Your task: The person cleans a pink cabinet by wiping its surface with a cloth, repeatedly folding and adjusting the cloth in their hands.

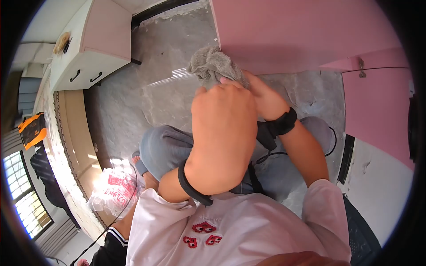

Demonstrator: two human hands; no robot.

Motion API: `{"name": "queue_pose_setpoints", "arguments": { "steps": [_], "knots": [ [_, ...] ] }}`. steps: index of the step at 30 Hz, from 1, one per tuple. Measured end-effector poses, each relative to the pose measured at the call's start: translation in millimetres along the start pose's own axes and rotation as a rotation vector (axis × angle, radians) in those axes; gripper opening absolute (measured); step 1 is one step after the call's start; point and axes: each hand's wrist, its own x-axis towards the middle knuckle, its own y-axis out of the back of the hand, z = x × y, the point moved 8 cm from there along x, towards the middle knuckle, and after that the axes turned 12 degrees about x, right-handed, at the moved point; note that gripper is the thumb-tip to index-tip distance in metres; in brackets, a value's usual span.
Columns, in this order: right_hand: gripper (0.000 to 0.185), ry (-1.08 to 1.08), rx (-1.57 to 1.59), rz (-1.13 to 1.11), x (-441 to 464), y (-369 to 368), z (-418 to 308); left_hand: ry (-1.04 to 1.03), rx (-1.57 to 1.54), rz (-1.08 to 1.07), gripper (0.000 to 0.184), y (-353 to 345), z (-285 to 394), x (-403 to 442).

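A crumpled grey cloth (211,62) is bunched up in front of me, by the lower edge of a pink panel. My left hand (225,104) is closed on the cloth, its back toward me and its fingertips mostly hidden. Just beyond it on the right, my right hand (266,95) also grips the cloth, partly covered by the left. The cloth's loose end hangs out past the hands to the upper left, over the grey floor.
A large pink panel (301,31) rises ahead, with a metal latch (362,68) at right. A white drawer cabinet (93,48) stands upper left. Beside my foot lies a plastic bag (114,188), near a black cable (113,221). Another person's dark clothing (108,248) shows lower left.
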Motion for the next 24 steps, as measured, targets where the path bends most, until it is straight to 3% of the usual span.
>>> {"name": "queue_pose_setpoints", "arguments": {
  "steps": [3, 6, 8, 12, 18, 21, 23, 24],
  "knots": [
    [0.062, -0.074, 0.274, 0.118, 5, 2, 3, 0.000, 0.019, 0.005, 0.008, 3, -3, 4],
    [0.056, 0.031, 0.002, 0.008, -3, 3, -16, -0.056, 0.037, -0.083, 0.011, 4, 13, 6],
    [0.052, 0.036, -0.186, 0.009, -14, 14, -22, -0.041, 0.046, 0.078, 0.014, 11, 23, 11],
    [0.046, 0.033, -0.579, 0.094, -48, 52, -31, -0.145, -0.037, 0.082, 0.018, 20, 50, 30],
    [0.037, -0.001, -0.710, 0.332, -90, 94, -70, -0.261, -0.057, 0.190, 0.017, 35, 112, 56],
    [0.037, -0.017, -0.964, 0.341, -110, 114, -79, -0.257, -0.090, 0.209, 0.016, 42, 137, 69],
    [0.038, 0.102, -1.262, 0.351, -118, 107, -101, -0.266, -0.098, 0.298, 0.015, 51, 152, 75],
    [0.038, 0.101, -1.265, 0.369, -120, 110, -110, -0.283, -0.097, 0.301, 0.015, 53, 160, 78]
  ]
}}
